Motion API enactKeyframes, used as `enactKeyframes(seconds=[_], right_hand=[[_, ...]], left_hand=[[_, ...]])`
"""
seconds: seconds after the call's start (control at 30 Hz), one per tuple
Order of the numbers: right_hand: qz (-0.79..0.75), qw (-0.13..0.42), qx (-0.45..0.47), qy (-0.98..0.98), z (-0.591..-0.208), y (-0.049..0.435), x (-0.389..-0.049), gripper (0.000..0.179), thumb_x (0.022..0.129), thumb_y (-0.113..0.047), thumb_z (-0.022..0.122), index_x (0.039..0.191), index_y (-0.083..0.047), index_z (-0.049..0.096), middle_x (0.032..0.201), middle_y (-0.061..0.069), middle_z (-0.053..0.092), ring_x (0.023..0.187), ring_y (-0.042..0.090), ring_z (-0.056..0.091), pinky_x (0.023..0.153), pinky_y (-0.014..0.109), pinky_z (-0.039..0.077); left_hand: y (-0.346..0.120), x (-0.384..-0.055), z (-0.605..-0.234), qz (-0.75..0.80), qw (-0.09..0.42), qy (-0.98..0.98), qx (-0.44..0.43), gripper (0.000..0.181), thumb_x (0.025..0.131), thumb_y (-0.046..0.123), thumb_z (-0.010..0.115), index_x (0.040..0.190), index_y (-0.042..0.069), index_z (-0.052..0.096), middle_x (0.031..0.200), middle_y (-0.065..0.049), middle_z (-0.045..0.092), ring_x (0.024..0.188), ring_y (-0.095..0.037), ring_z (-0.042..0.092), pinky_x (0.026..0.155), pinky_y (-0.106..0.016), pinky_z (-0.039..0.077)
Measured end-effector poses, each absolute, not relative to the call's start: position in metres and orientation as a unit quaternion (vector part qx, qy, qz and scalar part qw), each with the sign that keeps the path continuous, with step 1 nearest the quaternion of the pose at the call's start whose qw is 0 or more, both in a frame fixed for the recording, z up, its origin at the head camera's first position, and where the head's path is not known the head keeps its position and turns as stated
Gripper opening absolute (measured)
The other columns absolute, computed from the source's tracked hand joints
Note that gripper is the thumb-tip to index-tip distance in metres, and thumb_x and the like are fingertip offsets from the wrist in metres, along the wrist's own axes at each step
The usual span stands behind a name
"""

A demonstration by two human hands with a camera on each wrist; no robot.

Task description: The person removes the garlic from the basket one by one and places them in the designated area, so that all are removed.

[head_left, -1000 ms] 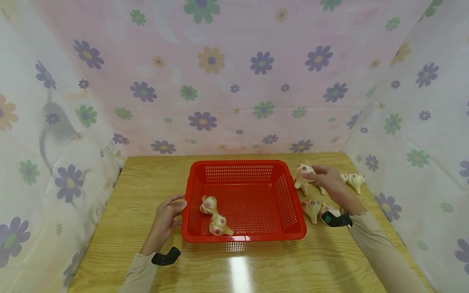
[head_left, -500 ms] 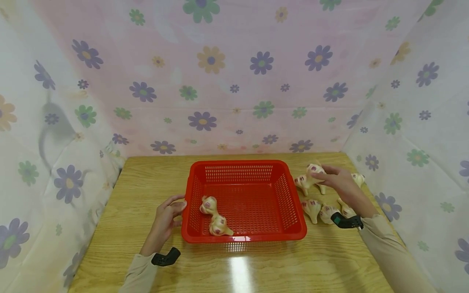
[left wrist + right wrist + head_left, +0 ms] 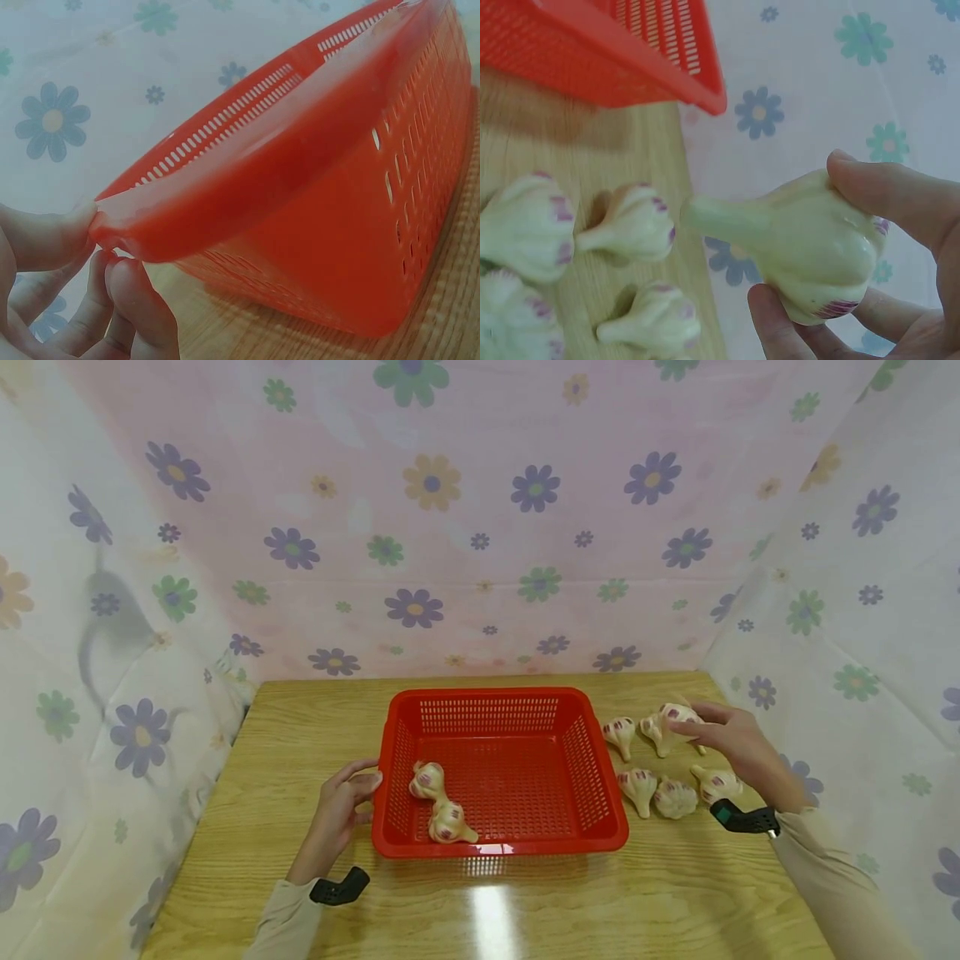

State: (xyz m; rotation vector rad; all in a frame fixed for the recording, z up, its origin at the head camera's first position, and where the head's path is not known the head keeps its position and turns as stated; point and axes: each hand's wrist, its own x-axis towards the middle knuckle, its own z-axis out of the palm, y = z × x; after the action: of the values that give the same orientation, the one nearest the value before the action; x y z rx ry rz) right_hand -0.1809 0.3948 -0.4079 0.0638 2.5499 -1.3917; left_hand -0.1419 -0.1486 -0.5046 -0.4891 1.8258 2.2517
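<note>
My left hand [image 3: 341,810] pinches the left rim of a red plastic basket [image 3: 480,693], thumb above and fingertips below, as the left wrist view shows. A garlic bulb [image 3: 817,240], cream with purple streaks, is held between the thumb and fingers of my right hand [image 3: 738,745]. This bulb is over the right side of the table, above other garlic. Two bulbs lie inside the basket at its left: an upper garlic bulb [image 3: 427,779] and a lower garlic bulb [image 3: 452,822], which touch.
Several garlic bulbs lie on the wooden table [image 3: 300,718] right of the basket, among them a bulb [image 3: 619,733] at the back and a bulb [image 3: 637,787] near the basket wall. Flowered cloth [image 3: 480,552] hangs behind and at both sides.
My right hand has moved right, away from the basket's right rim, carrying the garlic bulb and uncovering bulbs on the table. The left hand and basket stay in place.
</note>
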Motion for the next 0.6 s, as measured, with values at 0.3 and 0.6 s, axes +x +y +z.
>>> enactKeyframes(seconds=[0.3,0.6], right_hand=[[-0.458,0.106,0.048,0.881,-0.417,0.417,-0.176,0.08,0.092,-0.04,0.06,0.148,0.003,0.021,0.149,0.031,0.017,0.082,-0.007,0.054,0.09,0.046,0.045],[-0.439,0.117,0.072,0.888,-0.422,0.433,-0.172,0.087,0.091,-0.043,0.06,0.147,0.008,0.016,0.147,0.036,0.016,0.108,0.038,0.053,0.093,0.06,0.035]], left_hand=[[-0.149,-0.142,-0.506,0.766,0.098,0.614,-0.162,0.04,0.09,0.01,0.062,0.128,0.004,0.052,0.092,-0.002,0.066,0.073,-0.016,0.061,0.056,-0.033,0.053],[-0.149,-0.142,-0.506,0.765,0.097,0.617,-0.158,0.041,0.09,0.011,0.062,0.129,0.004,0.051,0.094,-0.003,0.066,0.076,-0.017,0.062,0.059,-0.035,0.054]])
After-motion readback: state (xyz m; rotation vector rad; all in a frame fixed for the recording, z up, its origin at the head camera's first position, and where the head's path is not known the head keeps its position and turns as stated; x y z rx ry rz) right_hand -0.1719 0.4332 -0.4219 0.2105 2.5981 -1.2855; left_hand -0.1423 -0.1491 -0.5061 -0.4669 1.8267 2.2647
